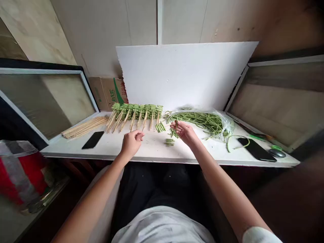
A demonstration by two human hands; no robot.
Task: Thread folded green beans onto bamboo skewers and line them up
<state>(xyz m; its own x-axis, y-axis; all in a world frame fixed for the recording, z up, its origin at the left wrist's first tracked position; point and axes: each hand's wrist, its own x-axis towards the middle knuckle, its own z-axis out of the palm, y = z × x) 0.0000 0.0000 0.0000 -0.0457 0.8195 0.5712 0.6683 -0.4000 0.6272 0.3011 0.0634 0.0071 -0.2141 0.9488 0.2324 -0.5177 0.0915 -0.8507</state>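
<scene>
My left hand hovers over the white table with its fingers curled in a pinch; what it holds is too small to make out. My right hand is closed on short cut green bean pieces, beside a thin skewer tip. More cut pieces lie just below it and another small bunch sits to its left. A row of finished bean skewers lies at the back of the table. Long uncut green beans rest on a clear plastic bag to the right.
A pile of bare bamboo skewers lies at the left, with a black phone beside it. Another phone and a mouse sit at the right. A white board leans on the wall; a cardboard box stands behind.
</scene>
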